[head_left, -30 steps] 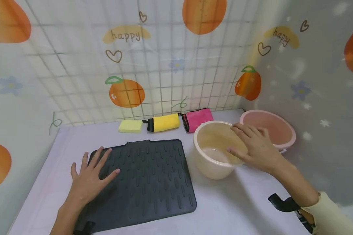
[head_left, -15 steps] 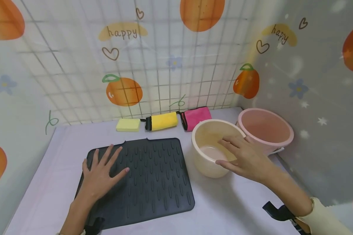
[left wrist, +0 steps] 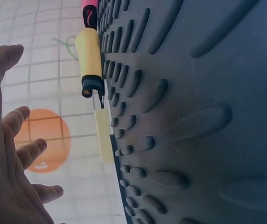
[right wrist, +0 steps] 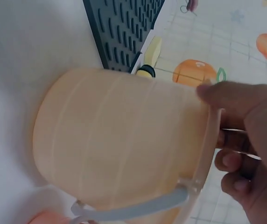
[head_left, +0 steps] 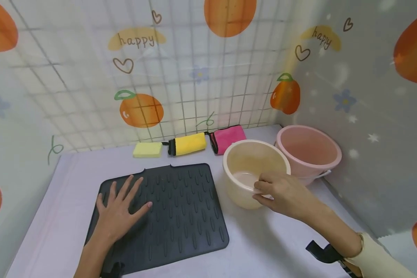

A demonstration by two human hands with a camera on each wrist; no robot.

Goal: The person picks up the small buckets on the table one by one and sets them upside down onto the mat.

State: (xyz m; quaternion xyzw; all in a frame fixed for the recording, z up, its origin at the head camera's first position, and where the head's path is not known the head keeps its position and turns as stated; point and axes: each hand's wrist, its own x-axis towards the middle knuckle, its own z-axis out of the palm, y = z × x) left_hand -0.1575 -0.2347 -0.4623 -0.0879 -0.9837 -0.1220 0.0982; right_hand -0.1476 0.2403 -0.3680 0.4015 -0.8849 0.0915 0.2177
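From where I sit, the cream bucket (head_left: 246,161) stands upright on the worktop (head_left: 253,253), right of centre in the head view, and the right hand (head_left: 286,195) pinches its rim on the near side. The right-wrist view shows me how: the thumb lies against the outer wall just under the lip, while the curled fingers (right wrist: 231,160) are on the inner side, so the rim is held narrowly between them. I judge the step in hand to be securing this one-sided grip. To do it well, I would press thumb and fingers squarely against each other and keep any pull level, since a rim held at one spot probably lets the bucket tip. The pale handle (right wrist: 138,210) hangs down outside, so I would keep it from snagging on the pink bucket (head_left: 309,144), close behind to the right; I cannot tell whether the two touch. On the left of the frame, the left hand (head_left: 119,218) has its fingers spread wide over the dark mat (head_left: 182,208), holding nothing. If the bucket wobbles, I would bring that hand to the opposite rim. The pink pouch (head_left: 229,139), just beyond the bucket, also deserves some clearance.
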